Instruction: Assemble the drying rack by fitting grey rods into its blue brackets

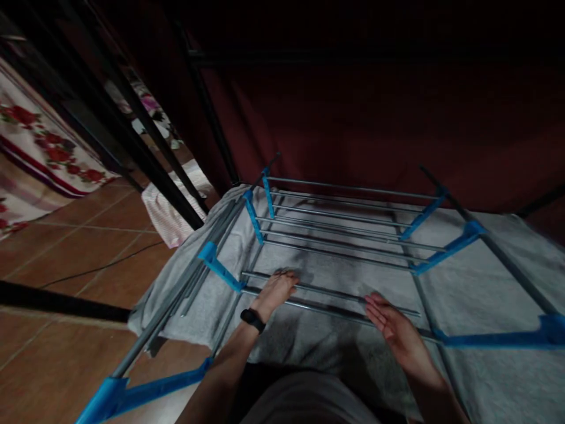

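Observation:
A rack of grey metal tubes joined by blue plastic brackets [220,274] lies on a grey cloth. Near its front, a thin loose-looking metal tube [329,290] runs just behind a fixed crossbar [326,310]. My left hand [277,288], with a black band at the wrist, is closed over the thin tube, its fingertips bent down and partly hidden. Farther right, my right hand [392,327] has its fingers stretched out and close together, palm turned inward. Its fingertips meet or nearly meet the same tube; contact is unclear.
Several more tubes [200,268] lie bunched along the left side on the grey cloth [304,335]. Black metal posts [163,176] rise at the left. Beyond them are a tiled floor [106,241], a dark cable [101,268] and a floral blanket [53,147]. A dark red panel [375,135] stands behind.

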Tool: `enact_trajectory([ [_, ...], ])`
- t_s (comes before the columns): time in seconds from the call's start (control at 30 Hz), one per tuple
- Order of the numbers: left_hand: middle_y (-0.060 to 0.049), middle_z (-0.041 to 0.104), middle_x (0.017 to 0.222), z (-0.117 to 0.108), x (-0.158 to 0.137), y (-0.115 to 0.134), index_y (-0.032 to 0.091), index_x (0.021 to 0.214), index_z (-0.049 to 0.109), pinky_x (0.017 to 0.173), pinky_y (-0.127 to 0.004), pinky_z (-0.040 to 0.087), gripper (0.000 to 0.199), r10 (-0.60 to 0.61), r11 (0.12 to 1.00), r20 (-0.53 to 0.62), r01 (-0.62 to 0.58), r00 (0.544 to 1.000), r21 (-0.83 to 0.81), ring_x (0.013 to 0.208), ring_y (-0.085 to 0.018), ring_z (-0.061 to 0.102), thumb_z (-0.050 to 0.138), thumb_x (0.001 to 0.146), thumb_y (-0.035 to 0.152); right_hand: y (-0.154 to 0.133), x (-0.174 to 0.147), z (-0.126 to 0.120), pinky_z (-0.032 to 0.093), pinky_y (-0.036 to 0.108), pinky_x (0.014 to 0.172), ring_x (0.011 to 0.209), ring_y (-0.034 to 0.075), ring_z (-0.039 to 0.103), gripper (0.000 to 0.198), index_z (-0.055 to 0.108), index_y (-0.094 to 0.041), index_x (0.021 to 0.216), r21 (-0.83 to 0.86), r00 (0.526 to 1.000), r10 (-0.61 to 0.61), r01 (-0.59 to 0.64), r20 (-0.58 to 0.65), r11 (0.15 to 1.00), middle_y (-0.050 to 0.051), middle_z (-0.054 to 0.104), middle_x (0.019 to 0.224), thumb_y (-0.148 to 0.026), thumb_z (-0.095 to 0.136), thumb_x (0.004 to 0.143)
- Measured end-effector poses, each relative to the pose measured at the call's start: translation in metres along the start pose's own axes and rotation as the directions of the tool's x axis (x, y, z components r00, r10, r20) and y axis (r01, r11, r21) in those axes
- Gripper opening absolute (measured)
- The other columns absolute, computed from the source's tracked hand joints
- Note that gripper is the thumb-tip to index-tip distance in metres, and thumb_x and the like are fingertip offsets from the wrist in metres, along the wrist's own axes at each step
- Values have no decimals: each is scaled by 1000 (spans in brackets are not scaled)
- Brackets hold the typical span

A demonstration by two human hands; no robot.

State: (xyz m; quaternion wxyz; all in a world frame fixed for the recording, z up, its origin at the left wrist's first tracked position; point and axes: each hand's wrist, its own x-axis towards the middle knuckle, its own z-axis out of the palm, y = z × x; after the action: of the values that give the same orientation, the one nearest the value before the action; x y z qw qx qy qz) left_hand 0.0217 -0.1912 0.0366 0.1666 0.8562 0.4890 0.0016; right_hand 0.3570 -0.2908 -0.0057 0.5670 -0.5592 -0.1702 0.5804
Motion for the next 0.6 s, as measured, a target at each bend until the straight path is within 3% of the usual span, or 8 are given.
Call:
enact_trajectory([
  [0.1, -15, 67, 138, -9, -15, 16, 18, 129, 70, 118, -49, 43, 32, -47, 999, -61, 48, 997, 9, 130, -30, 61, 60, 99, 20, 8, 9, 13, 47, 54, 116, 113, 32, 70, 32, 80, -31, 95, -255, 984, -179, 169, -16, 952, 8, 77, 116, -41, 78, 64],
  [0.2, -14, 67, 137, -35, -53, 45, 22, 138, 65, 113, -49, 48, 37, -1, 999, -212, 10, 977, 43, 125, -29, 63, 56, 102, 26, 20, 22, 22, 40, 54, 121, 118, 34, 67, 31, 80, -35, 92, -477, 939, -340, 322, 50, 818, 8, 77, 114, -44, 75, 63],
  [0.33, -11, 72, 128, -90, -139, 90, 26, 137, 64, 105, -39, 54, 34, 203, 976, -431, -146, 879, 163, 115, -22, 67, 49, 106, 25, 36, 37, 26, 47, 56, 113, 113, 34, 68, 33, 79, -34, 98, -614, 894, -396, 437, 212, 658, 9, 76, 113, -46, 66, 70],
  [0.4, -9, 76, 117, -117, -188, 97, 24, 133, 66, 101, -35, 56, 33, 275, 959, -550, -189, 789, 209, 110, -20, 70, 50, 104, 19, 42, 42, 25, 50, 56, 108, 111, 34, 69, 38, 78, -29, 104, -671, 865, -400, 491, 302, 556, 11, 76, 114, -48, 60, 76],
  [0.43, -7, 77, 110, -129, -210, 94, 24, 130, 67, 96, -33, 57, 31, 281, 958, -621, -173, 732, 229, 104, -19, 71, 52, 103, 19, 44, 44, 24, 51, 56, 107, 111, 34, 70, 41, 77, -26, 107, -696, 847, -405, 519, 344, 495, 12, 76, 115, -48, 57, 79],
  [0.5, -4, 77, 99, -148, -249, 73, 24, 123, 70, 87, -29, 57, 26, 195, 965, -714, -4, 672, 261, 92, -17, 72, 58, 101, 19, 48, 47, 23, 52, 54, 106, 111, 32, 70, 43, 75, -22, 111, -738, 809, -423, 565, 408, 370, 13, 76, 116, -47, 50, 86],
  [0.6, 1, 75, 92, -156, -286, 9, 23, 106, 74, 81, -27, 55, 16, -111, 929, -808, 349, 578, 122, 82, -15, 70, 63, 99, 32, 53, 51, 22, 54, 53, 104, 108, 31, 71, 43, 74, -22, 113, -775, 751, -452, 605, 481, 182, 12, 77, 115, -43, 43, 91],
])
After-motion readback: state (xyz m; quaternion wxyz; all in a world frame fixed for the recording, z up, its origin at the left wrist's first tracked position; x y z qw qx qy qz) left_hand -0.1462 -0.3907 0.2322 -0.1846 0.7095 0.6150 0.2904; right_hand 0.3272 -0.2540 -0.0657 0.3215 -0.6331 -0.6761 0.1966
